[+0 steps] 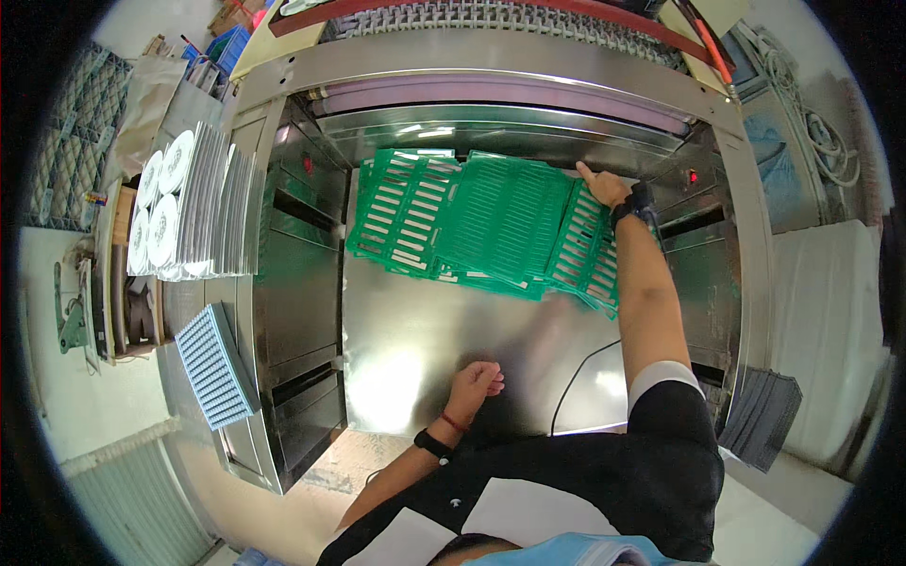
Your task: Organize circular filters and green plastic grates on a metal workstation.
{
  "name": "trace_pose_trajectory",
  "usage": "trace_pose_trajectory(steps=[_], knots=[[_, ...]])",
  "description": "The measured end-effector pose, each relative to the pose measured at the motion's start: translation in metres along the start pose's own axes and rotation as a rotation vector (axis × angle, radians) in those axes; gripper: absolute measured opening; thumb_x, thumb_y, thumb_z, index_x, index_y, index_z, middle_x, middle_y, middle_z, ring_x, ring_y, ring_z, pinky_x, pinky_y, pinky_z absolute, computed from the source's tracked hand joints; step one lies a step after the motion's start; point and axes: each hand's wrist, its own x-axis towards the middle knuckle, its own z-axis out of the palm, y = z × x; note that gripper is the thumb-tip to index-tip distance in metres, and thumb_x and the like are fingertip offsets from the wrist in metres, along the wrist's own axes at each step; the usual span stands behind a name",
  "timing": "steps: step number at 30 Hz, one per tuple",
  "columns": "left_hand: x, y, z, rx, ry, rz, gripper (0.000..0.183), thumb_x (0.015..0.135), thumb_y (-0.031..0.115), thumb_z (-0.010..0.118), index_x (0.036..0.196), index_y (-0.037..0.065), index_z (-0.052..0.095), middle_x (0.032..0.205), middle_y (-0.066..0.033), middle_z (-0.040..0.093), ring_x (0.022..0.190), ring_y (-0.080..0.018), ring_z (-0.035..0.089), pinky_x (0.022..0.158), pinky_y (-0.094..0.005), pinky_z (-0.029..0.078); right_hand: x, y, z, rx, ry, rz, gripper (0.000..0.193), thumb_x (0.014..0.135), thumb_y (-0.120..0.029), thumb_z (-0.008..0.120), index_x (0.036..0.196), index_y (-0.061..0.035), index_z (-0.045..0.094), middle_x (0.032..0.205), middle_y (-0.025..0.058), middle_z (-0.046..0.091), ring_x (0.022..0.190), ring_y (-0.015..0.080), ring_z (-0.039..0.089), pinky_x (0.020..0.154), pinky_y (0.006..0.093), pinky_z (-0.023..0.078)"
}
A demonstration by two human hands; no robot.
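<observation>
Several green slotted plastic sheets (505,212) lie in an uneven, fanned pile on the shiny metal surface (453,325). My right hand (606,186) reaches to the far right corner of the pile. One finger is stretched out there and the hand rests against the edge of a slotted sheet (587,247); the other fingers are partly hidden. Nearer to me, my left hand (475,387) hovers over the bare metal, its fingers curled in and nothing seen in them. It is apart from the sheets.
Metal side walls (300,274) bound the surface, with a pink roller (500,99) across the far end. White sheets with round prints (193,208) stand stacked at left, above a light-blue ribbed block (215,366). Dark grey sheets (763,415) sit at right. A black cable (571,382) crosses the metal.
</observation>
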Motion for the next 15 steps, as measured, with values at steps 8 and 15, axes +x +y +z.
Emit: trace_pose_trajectory(steps=[8, 15], knots=[[0.006, -0.013, 0.012, 0.15, -0.135, -0.027, 0.041, 0.088, 0.031, 0.059, 0.11, -0.002, 0.051, 0.097, -0.0083, 0.059, 0.086, -0.0166, 0.06, 0.077, -0.0307, 0.051, -0.087, -0.008, 0.025, -0.072, 0.106, 0.002, 0.084, 0.086, -0.067, 0.015, 0.099, -0.0018, 0.066, 0.104, 0.0272, 0.06, 0.1, 0.0419, 0.056, 0.094, 0.0459, 0.038], [-0.001, -0.055, 0.023, -0.04, -0.144, -0.067, 0.05, 0.084, 0.033, 0.063, 0.117, 0.0, 0.046, 0.104, -0.0044, 0.054, 0.097, -0.0132, 0.052, 0.084, -0.0321, 0.045, -0.181, 0.012, 0.101, 0.078, 0.21, 0.368, 0.091, 0.084, -0.07, 0.013, 0.1, 0.0021, 0.065, 0.104, 0.0283, 0.059, 0.102, 0.0413, 0.055, 0.094, 0.0443, 0.039]])
